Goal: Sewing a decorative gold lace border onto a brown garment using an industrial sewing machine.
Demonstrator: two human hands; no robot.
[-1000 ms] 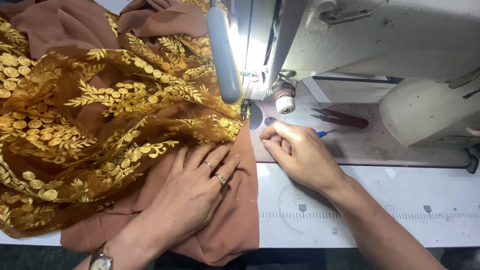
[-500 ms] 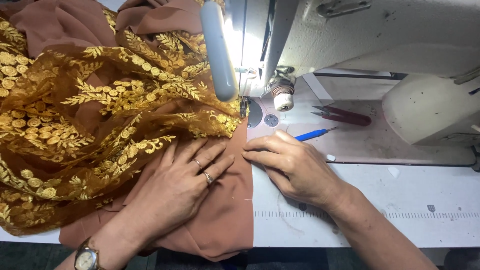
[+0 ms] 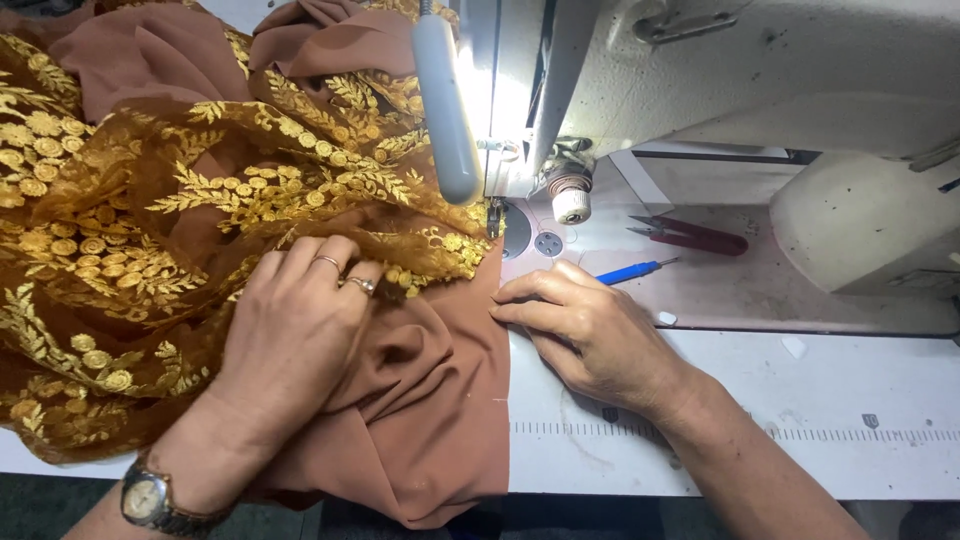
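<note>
My left hand (image 3: pixel 295 335), with two rings and a wristwatch, lies flat on brown fabric (image 3: pixel 430 400), its fingers bunching the cloth where the gold-embroidered net (image 3: pixel 200 220) overlaps it. My right hand (image 3: pixel 590 330) rests on the white table, fingertips pressing the right edge of the brown fabric just in front of the sewing machine's needle area (image 3: pixel 495 215). It holds nothing. A blue-handled tool (image 3: pixel 628 271) lies just beyond its knuckles.
The white sewing machine (image 3: pixel 740 100) fills the upper right, with a lit lamp tube (image 3: pixel 445 100) hanging by its head. Maroon thread snips (image 3: pixel 690 236) lie on the machine bed. A printed ruler strip (image 3: pixel 800 433) runs along the table's front edge.
My left hand has slid left and up on the fabric, gathering it into folds. My right hand has shifted left to the cloth's edge.
</note>
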